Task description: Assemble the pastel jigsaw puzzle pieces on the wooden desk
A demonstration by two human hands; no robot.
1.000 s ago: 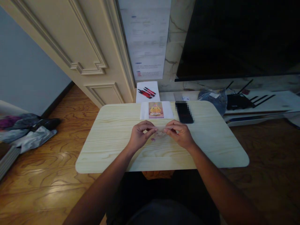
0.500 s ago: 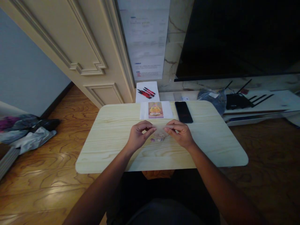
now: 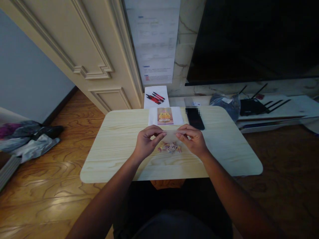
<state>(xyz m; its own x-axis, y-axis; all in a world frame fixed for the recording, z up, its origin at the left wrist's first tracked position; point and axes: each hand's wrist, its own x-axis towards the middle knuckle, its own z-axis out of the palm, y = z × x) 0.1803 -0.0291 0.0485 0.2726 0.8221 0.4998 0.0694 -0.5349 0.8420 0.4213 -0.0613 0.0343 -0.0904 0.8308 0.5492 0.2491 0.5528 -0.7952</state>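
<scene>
Both hands, left hand (image 3: 145,143) and right hand (image 3: 194,141), have lifted the clear pouch (image 3: 170,136) slightly since a moment ago; its small coloured pieces (image 3: 170,147) now hang lower. Fingers pinch its top corners above the tabletop (image 3: 114,139), near the picture card (image 3: 165,116).

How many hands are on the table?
2. The left hand and right hand meet mid-table, both pinching a clear bag with small coloured pieces beneath.

Head-worn view, downward over table (image 3: 119,139)
</scene>
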